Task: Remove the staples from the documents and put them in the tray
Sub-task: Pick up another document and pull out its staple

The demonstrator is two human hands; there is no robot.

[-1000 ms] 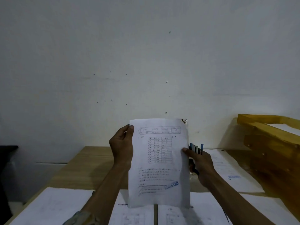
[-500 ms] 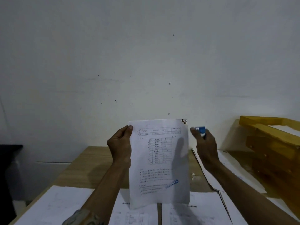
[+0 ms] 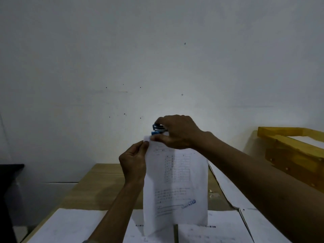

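Behind everything, a plain pale wall (image 3: 157, 50) fills the upper half of the view, marked by a few small dark specks. Below it a light wooden table (image 3: 98, 186) runs up to the wall, and loose printed sheets (image 3: 73, 225) cover its near edge and its right side. At the left edge a dark piece of furniture (image 3: 8, 190) stands beside the table. At the far right sits a yellow wooden tray (image 3: 294, 149), well apart from both hands, with something pale showing inside its frame.

Above the middle of the table a printed document (image 3: 175, 190) is held upright in the air, facing the camera. It has a grid of figures on its upper half, lines of text lower down and a blue stamp near the bottom right. The right hand (image 3: 177, 132) reaches across the document's top edge to its upper left corner, fingers curled tightly around a blue staple remover (image 3: 157, 130) that meets the paper at that corner. The left hand (image 3: 134, 162) pinches the document's left edge just below the same corner, thumb in front and fingers behind. The two hands are just beside each other. Whether the remover has hold of a staple is too small and dim to tell.
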